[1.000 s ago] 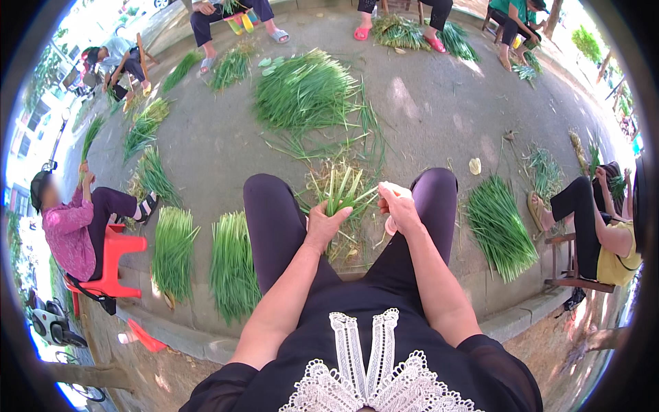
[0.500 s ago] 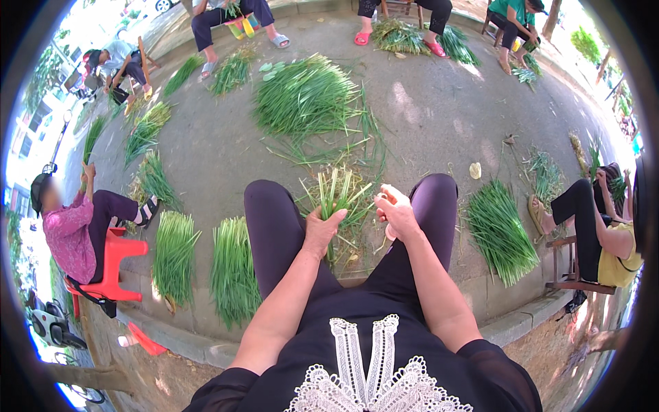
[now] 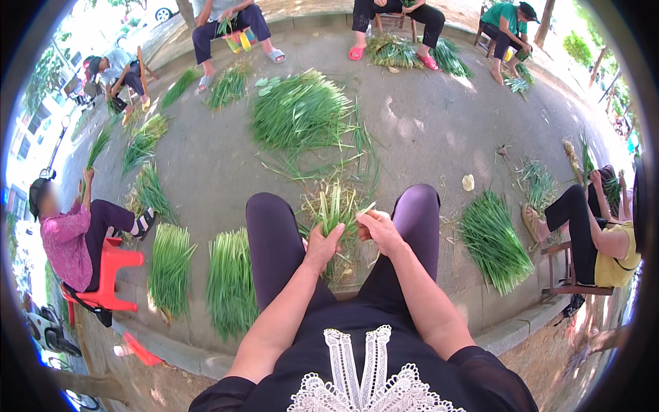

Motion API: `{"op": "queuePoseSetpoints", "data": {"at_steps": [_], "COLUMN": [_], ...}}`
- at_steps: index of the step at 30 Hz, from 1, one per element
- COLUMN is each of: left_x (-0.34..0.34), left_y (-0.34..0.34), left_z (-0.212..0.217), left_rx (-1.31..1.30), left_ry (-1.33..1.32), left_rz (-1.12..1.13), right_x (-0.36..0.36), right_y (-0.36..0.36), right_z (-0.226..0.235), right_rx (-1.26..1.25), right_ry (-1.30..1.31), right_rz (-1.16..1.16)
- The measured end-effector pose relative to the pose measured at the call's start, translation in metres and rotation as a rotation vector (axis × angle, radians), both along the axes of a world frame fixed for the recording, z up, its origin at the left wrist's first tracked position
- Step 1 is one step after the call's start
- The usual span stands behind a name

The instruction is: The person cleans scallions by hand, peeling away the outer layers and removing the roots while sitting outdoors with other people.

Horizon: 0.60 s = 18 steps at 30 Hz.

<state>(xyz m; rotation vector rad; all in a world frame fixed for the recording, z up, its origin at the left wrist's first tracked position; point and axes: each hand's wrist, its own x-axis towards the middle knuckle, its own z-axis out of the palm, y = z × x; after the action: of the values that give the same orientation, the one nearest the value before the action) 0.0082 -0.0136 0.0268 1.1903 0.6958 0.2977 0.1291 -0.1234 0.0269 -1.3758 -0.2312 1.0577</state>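
Between my knees, my left hand is closed round a small bunch of chives, its pale cut ends pointing up and away from me. Just to the right of it, my right hand pinches a thin pale stalk between thumb and fingers. The two hands are close, with a narrow gap between them. Behind and below them, a loose litter of yellowish trimmings lies on the ground, partly hidden by my hands and the bunch.
Neat chive piles lie left and right of my legs. A large chive heap lies ahead. Around the circle, several people sit with chives, one on a red plastic stool at left. A stone kerb runs behind me.
My right hand has moved left, closer to the bunch, and a pale stalk now shows in its pinch. My left hand still grips the bunch. The whole view has shifted slightly downward.
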Motion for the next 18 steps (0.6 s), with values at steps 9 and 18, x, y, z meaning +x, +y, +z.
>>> {"op": "queuePoseSetpoints", "data": {"at_steps": [9, 18], "left_x": [-0.005, -0.003], "left_y": [0.003, 0.002], "left_z": [-0.003, -0.008], "left_rx": [-0.118, -0.102], "left_ry": [-0.013, -0.041], "left_rz": [-0.133, -0.004], "right_x": [-0.002, -0.006], "right_y": [0.002, 0.001], "right_z": [0.003, 0.01], "right_rx": [0.078, 0.096], "right_ry": [-0.079, -0.157], "right_rz": [-0.011, -0.054]}}
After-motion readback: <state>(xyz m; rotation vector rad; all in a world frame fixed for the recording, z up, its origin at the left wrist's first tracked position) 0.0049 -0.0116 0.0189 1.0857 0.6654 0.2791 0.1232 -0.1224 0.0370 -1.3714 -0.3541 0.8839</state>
